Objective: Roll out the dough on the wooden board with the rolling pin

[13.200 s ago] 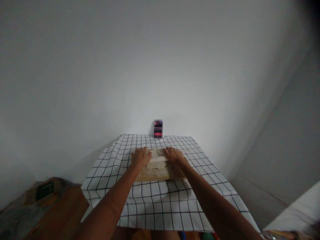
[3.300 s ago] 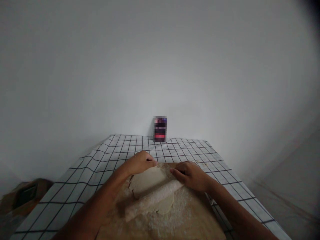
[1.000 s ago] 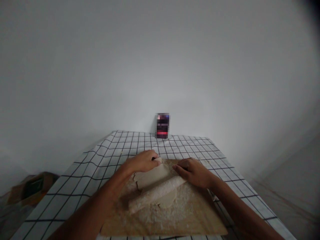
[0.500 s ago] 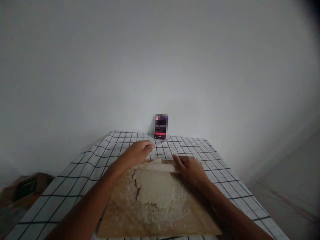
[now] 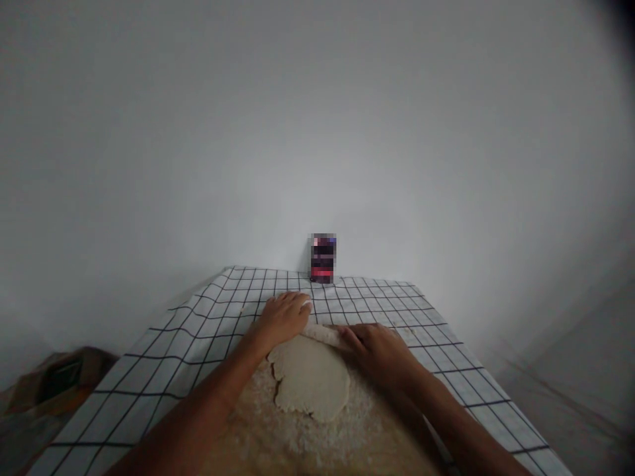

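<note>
Dough, pale and flat [image 5: 311,382], lies nearer than the floury, pale rolling pin [image 5: 325,335] pointing left to right. The right hand [image 5: 381,352] grips its right end; whether the left hand [image 5: 286,316] holds too is unclear.

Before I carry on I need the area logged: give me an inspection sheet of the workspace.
Surface: floured board on a checked cloth.
Job's things: flattened dough, ragged at left, on the board; rolling pin along its far edge.
Clutter: pixelated dark object upright by the wall.
Hands: left hand and right hand at the pin's two ends; grips partly hidden.
Cables: nothing seen that is clearly one.
Surroundings: pale wall; box at lower left.
</note>
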A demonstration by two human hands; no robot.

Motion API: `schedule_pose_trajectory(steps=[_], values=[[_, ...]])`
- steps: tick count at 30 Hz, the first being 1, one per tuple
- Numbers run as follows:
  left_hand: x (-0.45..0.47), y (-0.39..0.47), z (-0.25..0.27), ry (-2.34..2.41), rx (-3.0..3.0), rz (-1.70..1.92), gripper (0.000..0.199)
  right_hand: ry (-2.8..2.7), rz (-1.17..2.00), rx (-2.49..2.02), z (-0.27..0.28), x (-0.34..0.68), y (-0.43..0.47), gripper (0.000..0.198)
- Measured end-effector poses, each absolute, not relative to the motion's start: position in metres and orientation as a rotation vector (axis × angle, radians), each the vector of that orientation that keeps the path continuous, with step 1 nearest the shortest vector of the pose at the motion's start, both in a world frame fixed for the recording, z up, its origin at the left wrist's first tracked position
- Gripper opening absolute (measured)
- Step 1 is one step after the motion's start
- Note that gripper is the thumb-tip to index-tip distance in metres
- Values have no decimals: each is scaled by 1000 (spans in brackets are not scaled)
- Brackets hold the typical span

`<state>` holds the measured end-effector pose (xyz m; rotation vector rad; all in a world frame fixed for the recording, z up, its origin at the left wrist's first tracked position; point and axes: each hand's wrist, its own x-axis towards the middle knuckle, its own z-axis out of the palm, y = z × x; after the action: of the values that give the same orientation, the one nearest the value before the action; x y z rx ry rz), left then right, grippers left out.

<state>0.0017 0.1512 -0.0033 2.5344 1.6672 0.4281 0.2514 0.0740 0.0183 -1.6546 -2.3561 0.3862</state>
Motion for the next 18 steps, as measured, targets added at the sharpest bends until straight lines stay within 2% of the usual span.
schedule_pose_trajectory(steps=[3,8,18], values=[[8,163,-1,1707,2460,379,52,-2315,300,-1773,11,251,80,61],[24,182,12,1765,2360,234,56,-2191,60,-1771,-5,253,93,37],[34,188,14,1880,2326,183,54,-2216,98,-1815,-13,255,102,41]])
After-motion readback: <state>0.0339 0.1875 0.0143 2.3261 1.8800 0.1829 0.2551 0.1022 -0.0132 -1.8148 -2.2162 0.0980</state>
